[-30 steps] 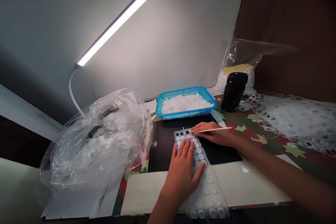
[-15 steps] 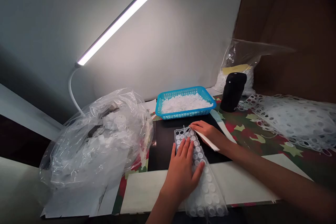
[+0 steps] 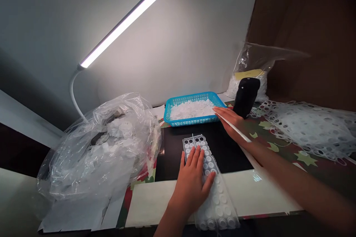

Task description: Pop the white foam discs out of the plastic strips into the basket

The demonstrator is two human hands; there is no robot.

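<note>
The left hand [image 3: 190, 187] lies flat, fingers spread, pressing a clear plastic strip of domed bumpers [image 3: 214, 189] onto a smooth black mat [image 3: 222, 153] near the front edge of the bench [image 3: 278, 148]. The right hand [image 3: 229, 120] holds a thin white stick [image 3: 236, 129], fingertips just beside a blue mesh basket [image 3: 194, 121] heaped with white flakes [image 3: 191, 110].
</note>
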